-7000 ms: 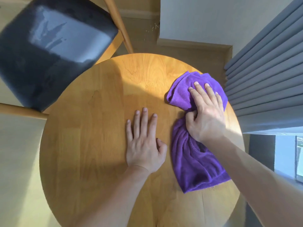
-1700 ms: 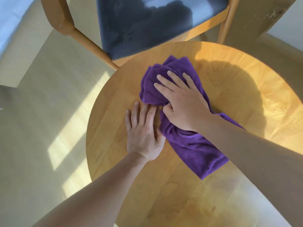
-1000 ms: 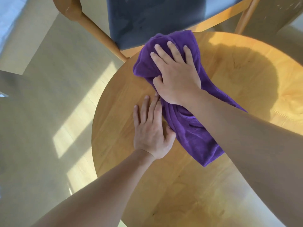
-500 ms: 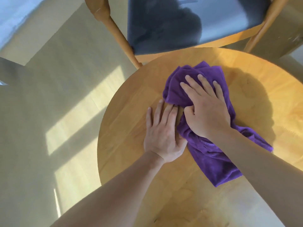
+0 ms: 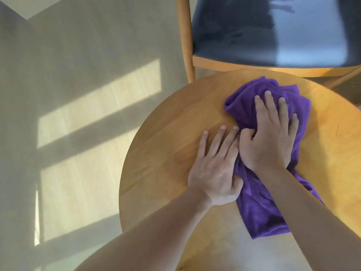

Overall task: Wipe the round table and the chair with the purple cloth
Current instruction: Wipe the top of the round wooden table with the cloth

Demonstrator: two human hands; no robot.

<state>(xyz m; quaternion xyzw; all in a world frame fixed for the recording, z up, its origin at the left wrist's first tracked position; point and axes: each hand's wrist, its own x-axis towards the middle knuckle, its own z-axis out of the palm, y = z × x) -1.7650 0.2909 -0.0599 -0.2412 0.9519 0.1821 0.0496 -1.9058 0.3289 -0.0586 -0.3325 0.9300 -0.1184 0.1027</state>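
Purple cloth (image 5: 259,202) is bunched up on the far half of the round table (image 5: 166,153), trailing back toward the near edge under the right forearm. The right hand (image 5: 267,139) sits on top of the wad, fingers (image 5: 262,106) mostly spread flat across it with the thumb tucked into a fold, so it's pressing and lightly gripping the fabric at once. The left hand (image 5: 213,169) lies flat on the bare wood just beside the cloth, fingers straight and holding nothing, looks like it's just steadying the table.

My take on doing this bit well: keep the palm pressure even so the whole pad drags, not just the fingertips. The loose tail isn't doing much, so folding it under would probably give a thicker, tidier pad. Overlap the strokes and run right out to the rim, especially the left side where the wood is bare. Move the bracing hand along too, or the patch under it gets skipped.

The chair (image 5: 273,32) with the dark seat sits just past the far edge, apparently not done yet, so it's an easy reach once the top is finished.
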